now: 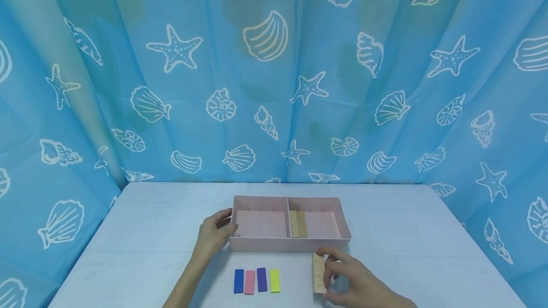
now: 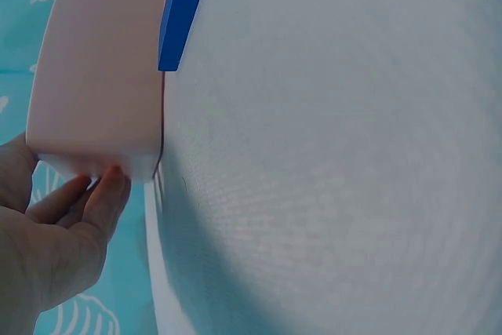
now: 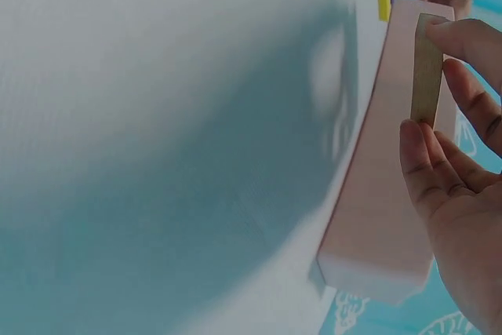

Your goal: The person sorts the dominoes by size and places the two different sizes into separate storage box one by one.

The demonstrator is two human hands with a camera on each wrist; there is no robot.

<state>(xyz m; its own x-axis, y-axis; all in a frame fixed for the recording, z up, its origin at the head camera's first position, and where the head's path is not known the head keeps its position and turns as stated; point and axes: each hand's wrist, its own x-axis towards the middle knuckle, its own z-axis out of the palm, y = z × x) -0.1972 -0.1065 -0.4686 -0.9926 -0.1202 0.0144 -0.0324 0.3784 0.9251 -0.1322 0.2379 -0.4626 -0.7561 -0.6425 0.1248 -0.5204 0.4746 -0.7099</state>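
Note:
A pink two-compartment box (image 1: pixel 291 245) stands on the table. My left hand (image 1: pixel 214 233) holds its left end, thumb at the rim and fingertips against the end wall, as the left wrist view shows. In front of the box's right part, my right hand (image 1: pixel 355 277) pinches a pale wooden block (image 1: pixel 318 274) by its two ends, between thumb and fingers. The right wrist view shows this wooden block (image 3: pixel 427 72) held above the table. Another wooden block (image 1: pixel 298 224) lies in the right compartment, along the divider; the left compartment holds nothing.
Before the box, in a row, lie a blue block (image 1: pixel 239 281), a pink block (image 1: pixel 249 282), a purple block (image 1: pixel 262 279) and a yellow block (image 1: pixel 275 281). A blue curtain (image 1: pixel 274 84) with shell prints surrounds the white table (image 1: pixel 394 232).

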